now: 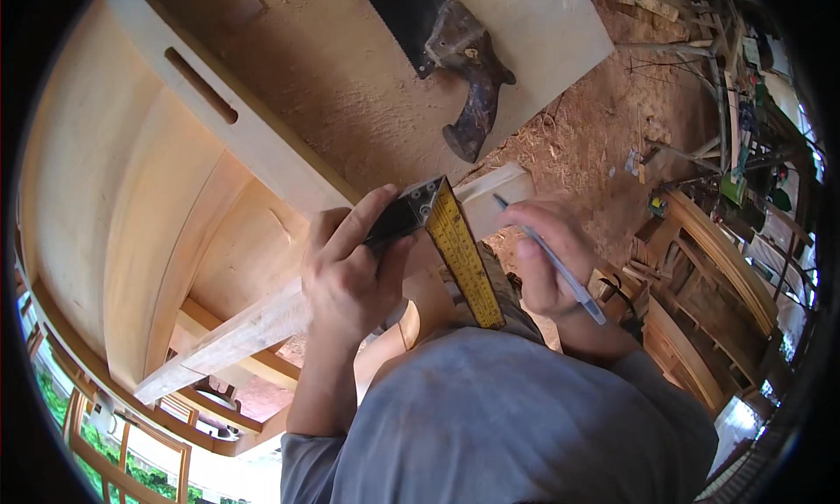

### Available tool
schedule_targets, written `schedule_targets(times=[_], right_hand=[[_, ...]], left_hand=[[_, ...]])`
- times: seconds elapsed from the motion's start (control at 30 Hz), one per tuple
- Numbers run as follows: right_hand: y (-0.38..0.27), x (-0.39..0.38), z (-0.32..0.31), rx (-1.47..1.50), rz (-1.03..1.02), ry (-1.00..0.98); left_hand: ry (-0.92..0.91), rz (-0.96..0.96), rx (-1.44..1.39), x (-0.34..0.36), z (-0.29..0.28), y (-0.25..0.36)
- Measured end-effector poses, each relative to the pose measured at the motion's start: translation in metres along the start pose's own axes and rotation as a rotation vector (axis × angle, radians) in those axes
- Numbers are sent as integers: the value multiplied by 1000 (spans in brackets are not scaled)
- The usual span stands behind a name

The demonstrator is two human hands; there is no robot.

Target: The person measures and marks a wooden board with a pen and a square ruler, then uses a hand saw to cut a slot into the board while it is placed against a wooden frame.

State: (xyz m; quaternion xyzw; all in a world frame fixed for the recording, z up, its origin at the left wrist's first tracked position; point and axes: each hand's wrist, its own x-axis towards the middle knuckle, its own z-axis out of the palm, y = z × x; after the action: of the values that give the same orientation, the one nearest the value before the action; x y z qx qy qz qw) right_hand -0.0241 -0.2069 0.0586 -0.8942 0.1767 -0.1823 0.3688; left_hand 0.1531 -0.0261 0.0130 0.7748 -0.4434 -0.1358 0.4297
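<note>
From my remote station, through the head camera, I count two hands, both occupied. The left hand (pixel 350 272) is closed around the black stock of one try square (pixel 455 250), thumb on the near side and fingers on the far side. I record the square at the middle of the view, above a long pale board (pixel 236 342), its yellow graduated blade slanting toward the person. I cannot tell whether its stock bears on the wood.

The right hand (pixel 560 250) pinches one slim grey pen (pixel 560 268) between thumb and fingers. Its tip points far and left, near the right end of the board; contact I cannot confirm.

The board, one piece, runs from the near left to the centre right, passing beneath the left hand.

On the far side I note one handsaw (pixel 468 58), grip toward the person, lying on a dusty surface (pixel 547 31). Left of it stands one rail (pixel 267 154) with a single long slot (pixel 201 84). Shavings cover the floor (pixel 634 110) at the far right. Farther right I count two prominent curved wooden pieces (pixel 722 255).
</note>
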Motion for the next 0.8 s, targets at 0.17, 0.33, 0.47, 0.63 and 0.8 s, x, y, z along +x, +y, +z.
schedule_targets(times=[0.17,0.33,0.47,0.63,0.8], right_hand=[[2,-9,16,162,22,-50],[3,-9,21,105,25,-65],[1,-9,22,82,41,-78],[0,-10,23,53,38,-82],[-1,-10,24,36,26,-78]], left_hand=[[-46,-71,-14,0,0,4],[-70,-78,-12,1,-2,3],[-79,-81,-13,1,-1,3],[-74,-66,-16,1,0,2],[-73,-53,-32,0,0,2]])
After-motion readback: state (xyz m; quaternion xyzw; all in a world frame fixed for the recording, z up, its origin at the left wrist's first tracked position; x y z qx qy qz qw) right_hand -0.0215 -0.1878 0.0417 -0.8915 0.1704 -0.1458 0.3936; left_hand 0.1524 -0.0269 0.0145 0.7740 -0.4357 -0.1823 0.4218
